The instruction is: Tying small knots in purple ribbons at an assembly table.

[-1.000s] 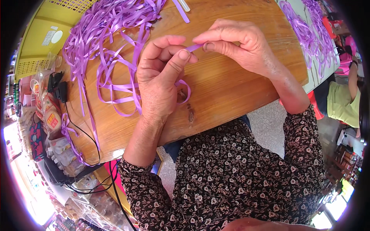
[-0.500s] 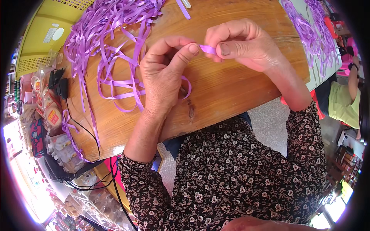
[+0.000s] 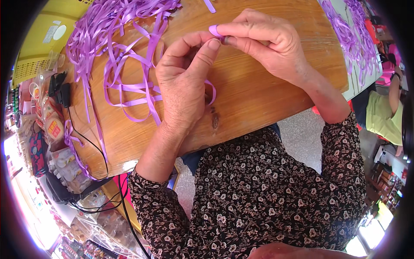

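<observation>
Above the wooden table, both my hands meet at a purple ribbon [image 3: 215, 31]. My left hand [image 3: 185, 71] pinches it between thumb and forefinger, and a loop of ribbon hangs out below that hand. My right hand [image 3: 267, 41] is closed on the same ribbon, its forefinger stretched against a small fold and its thumb tip just under it. The exact shape of the ribbon between the fingertips is partly hidden. Left of my left hand, loose ribbon loops [image 3: 129, 97] trail from a large heap of purple ribbons [image 3: 103, 32].
A yellow basket [image 3: 32, 52] stands at the far left. A black cable [image 3: 88, 142] runs over the table's left edge near plastic bags [image 3: 71, 166]. More purple ribbons [image 3: 351, 39] lie on a white surface at the right. Another person's yellow-green top [image 3: 384, 114] shows beyond.
My right hand has moved up and a little left, its forefinger now straightened over the ribbon. The ribbon stretch between the hands has become a small fold. My left hand stays nearly in place.
</observation>
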`<state>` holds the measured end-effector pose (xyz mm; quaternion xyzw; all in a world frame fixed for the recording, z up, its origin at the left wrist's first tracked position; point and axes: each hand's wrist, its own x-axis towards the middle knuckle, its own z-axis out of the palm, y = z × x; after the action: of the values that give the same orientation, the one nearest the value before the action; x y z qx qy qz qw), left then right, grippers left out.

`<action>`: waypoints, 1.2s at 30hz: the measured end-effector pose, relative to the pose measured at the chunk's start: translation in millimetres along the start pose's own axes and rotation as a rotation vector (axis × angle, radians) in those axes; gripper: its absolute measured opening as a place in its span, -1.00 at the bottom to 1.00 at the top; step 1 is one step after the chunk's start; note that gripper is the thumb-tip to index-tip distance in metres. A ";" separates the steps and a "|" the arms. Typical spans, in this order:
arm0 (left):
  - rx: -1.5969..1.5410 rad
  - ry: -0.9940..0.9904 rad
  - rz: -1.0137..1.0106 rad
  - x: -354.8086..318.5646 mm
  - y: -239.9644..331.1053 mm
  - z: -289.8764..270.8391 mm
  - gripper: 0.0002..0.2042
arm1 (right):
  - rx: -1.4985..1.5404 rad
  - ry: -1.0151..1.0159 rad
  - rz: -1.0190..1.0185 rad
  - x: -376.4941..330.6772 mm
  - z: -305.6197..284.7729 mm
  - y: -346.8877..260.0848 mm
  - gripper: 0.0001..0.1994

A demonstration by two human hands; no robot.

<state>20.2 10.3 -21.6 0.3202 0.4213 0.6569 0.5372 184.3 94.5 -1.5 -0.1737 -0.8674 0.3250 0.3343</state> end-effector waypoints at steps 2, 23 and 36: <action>-0.012 0.005 -0.038 -0.2 -0.7 2.2 -0.87 | -0.033 0.085 -0.035 0.5 6.5 2.1 -0.77; -0.035 -0.032 -0.112 -2.2 7.3 1.8 -0.90 | 0.323 -0.075 0.310 9.3 -9.2 -22.8 -0.80; -0.053 -0.042 -0.268 2.0 0.8 -4.0 -0.85 | -0.343 -0.033 -0.403 13.8 -19.6 -23.1 -0.71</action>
<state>15.9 11.4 -22.7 0.2605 0.4315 0.5834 0.6368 186.1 93.7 31.7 -0.0462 -0.9322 0.1027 0.3439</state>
